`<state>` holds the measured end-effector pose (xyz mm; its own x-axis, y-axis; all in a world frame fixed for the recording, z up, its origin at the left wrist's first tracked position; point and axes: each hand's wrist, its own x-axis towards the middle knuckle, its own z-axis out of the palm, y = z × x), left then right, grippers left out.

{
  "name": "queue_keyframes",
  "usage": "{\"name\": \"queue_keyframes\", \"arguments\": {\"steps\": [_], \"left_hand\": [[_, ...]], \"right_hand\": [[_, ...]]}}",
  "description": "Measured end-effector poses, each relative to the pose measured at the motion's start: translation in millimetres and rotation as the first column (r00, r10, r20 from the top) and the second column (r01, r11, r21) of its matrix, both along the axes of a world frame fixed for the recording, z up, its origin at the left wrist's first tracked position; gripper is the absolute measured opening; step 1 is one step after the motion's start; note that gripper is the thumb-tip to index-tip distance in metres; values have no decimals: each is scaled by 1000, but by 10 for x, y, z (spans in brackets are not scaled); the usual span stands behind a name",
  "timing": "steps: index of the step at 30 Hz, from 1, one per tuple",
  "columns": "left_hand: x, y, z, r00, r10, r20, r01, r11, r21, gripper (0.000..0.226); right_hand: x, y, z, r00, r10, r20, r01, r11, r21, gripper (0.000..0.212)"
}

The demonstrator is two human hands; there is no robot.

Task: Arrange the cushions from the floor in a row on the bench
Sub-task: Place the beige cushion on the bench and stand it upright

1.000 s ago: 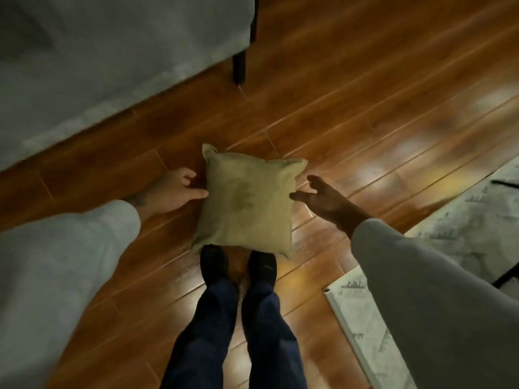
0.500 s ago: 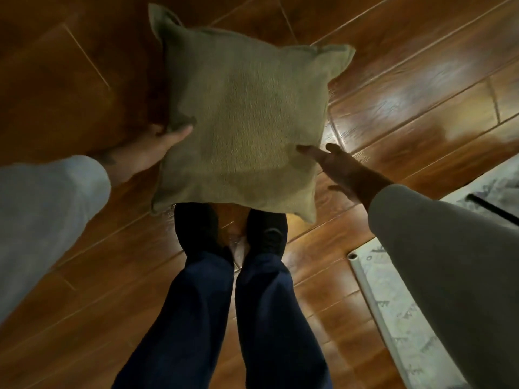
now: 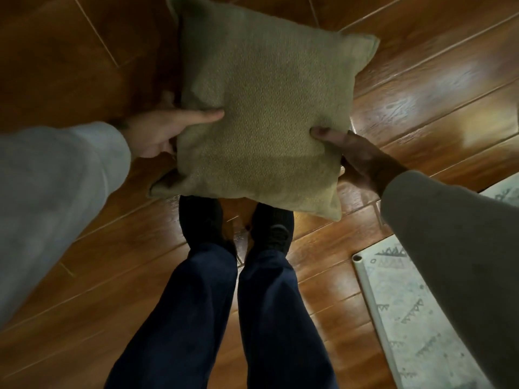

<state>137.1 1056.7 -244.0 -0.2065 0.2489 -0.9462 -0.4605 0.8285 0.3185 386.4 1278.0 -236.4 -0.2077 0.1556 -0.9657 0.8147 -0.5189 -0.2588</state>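
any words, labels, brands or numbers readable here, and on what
None can be read.
The cushion, gripped by the left hand and right hand, shows plain weave, no tag.
The rug bears only triangle and dot patterns, not letters.

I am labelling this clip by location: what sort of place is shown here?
Probably a room in a home: a glossy reddish-brown wooden plank floor, a pale patterned rug lying on it at the right, and a square olive-green woven cushion.
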Motion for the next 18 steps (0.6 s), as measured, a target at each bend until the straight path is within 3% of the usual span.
{"name": "queue_keyframes", "arguments": {"steps": [3, 5, 12, 18], "left_hand": [[-47, 105, 297, 994, -36, 101, 36, 999, 4, 150], [-50, 145, 471, 989, -74, 125, 75, 997, -4, 142], [-217, 415, 1501, 994, -98, 55, 93, 992, 86, 131], [-681, 730, 3052, 991, -62, -119, 90, 966, 243, 124]], "right_hand": [[-64, 41, 279, 1000, -17, -22, 18, 1000, 23, 97], [-92, 98, 494, 999, -32, -33, 33, 999, 41, 100], [-311, 523, 1566, 990, -30, -137, 47, 991, 128, 108], [-816, 960, 3047, 947, 43, -318, 32, 973, 226, 90]]}}
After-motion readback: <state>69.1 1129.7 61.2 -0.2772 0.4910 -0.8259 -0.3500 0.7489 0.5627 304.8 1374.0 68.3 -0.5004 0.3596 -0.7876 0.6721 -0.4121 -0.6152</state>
